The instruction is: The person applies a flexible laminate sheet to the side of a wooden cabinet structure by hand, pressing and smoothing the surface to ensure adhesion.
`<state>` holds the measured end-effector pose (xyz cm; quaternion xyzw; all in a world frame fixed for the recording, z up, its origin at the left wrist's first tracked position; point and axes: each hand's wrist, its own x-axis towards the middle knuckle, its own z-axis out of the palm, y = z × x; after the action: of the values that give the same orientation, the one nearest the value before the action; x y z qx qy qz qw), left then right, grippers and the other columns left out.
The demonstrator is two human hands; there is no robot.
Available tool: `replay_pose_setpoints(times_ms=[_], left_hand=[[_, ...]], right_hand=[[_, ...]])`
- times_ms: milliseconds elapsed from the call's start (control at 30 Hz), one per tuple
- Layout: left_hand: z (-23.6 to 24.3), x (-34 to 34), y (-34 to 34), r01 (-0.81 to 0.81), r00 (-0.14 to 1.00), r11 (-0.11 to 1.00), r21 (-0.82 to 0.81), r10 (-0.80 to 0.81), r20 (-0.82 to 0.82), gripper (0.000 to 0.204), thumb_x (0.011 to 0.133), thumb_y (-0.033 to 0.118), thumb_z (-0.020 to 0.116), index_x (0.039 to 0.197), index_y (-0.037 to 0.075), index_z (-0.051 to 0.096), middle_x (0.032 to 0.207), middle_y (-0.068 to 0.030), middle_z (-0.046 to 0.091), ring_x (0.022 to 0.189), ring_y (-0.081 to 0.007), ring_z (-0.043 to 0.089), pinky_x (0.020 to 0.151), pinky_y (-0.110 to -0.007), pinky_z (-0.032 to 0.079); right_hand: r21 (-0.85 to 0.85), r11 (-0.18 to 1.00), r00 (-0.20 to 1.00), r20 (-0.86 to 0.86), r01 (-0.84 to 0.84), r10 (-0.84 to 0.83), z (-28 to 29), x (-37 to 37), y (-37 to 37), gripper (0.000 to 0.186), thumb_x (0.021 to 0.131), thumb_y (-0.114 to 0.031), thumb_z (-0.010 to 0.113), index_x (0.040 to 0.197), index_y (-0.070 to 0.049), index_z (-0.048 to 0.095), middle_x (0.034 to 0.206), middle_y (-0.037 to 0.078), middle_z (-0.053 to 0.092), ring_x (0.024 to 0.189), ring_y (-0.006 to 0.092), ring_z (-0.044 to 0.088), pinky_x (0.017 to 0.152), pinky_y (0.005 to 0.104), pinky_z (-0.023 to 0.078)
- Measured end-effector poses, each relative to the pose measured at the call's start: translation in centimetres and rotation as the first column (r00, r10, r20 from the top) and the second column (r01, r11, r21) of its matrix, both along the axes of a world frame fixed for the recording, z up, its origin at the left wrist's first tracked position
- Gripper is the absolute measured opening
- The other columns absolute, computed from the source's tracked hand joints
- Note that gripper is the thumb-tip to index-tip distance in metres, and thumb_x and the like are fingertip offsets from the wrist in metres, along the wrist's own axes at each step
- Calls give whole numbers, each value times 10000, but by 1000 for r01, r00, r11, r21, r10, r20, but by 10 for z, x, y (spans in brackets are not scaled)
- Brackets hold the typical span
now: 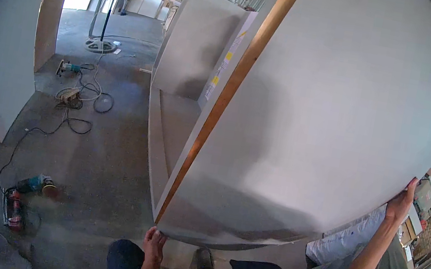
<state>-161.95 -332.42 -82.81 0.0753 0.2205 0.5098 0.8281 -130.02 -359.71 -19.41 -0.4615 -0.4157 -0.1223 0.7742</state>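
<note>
A large pale-grey panel (pixel 342 105) fills the right half of the view, standing tilted. Along its left edge runs a bare brown wooden strip (pixel 234 86). My left hand (pixel 154 245) is at the panel's lower left corner, with its fingers closed on the edge. Farther up on the right, my right hand (pixel 401 205) grips the panel's right edge, partly hidden behind it. Left of the strip is an open cabinet-like frame (pixel 189 52) of pale boards; whether the panel is joined to it, I cannot tell.
On the floor at left lie a teal power tool (pixel 35 183), a red power tool (pixel 15 209), another teal tool (pixel 70 67) and tangled cables (pixel 83 97). A pale upright panel (pixel 11 35) stands far left. A round-based stand (pixel 99 46) is at the back. A plastic-wrapped bundle (pixel 350 236) lies at right.
</note>
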Motion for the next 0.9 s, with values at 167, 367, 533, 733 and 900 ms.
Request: replay_pose_setpoints(times_ms=[167,367,533,733,900], left_hand=[[26,-12,6,-29,984,999,-20,25,-174,375,865,141,635,1191,40,481,1111,-87,535,985,-220,570,870,-369,485],[4,15,25,4,984,997,-74,-18,-178,327,875,157,636,1146,33,502,1012,-77,573,932,-194,582,849,-341,492],[-3,28,20,-53,993,996,-68,45,-113,291,884,121,619,1132,12,515,1033,-84,578,947,-203,598,851,-330,509],[6,18,18,-124,988,974,-192,103,-115,284,852,89,651,1101,15,535,1015,-83,594,907,-201,618,815,-321,525],[8,23,24,-138,986,973,-186,118,-116,282,828,79,677,1076,17,557,977,-71,607,885,-191,623,801,-321,532]], right_hand=[[-84,995,995,-88,-59,52,2,23,6,598,906,-389,575,1351,-28,405,1360,93,448,1251,249,408,1053,384,316],[-34,996,996,-33,78,-79,19,30,28,626,910,-407,553,1391,-64,347,1383,104,406,1260,295,368,1057,468,286],[-156,963,973,-32,220,-227,-7,51,38,720,845,-530,565,1399,-125,347,1432,118,346,1286,324,330,1060,531,246],[-139,974,979,-79,177,-189,-6,41,56,671,800,-370,677,1335,-56,422,1413,136,362,1281,334,337,1071,511,250],[-102,965,970,-12,242,-244,-8,40,47,566,852,-386,609,1281,-44,469,1362,120,433,1235,317,393,1043,520,289]])
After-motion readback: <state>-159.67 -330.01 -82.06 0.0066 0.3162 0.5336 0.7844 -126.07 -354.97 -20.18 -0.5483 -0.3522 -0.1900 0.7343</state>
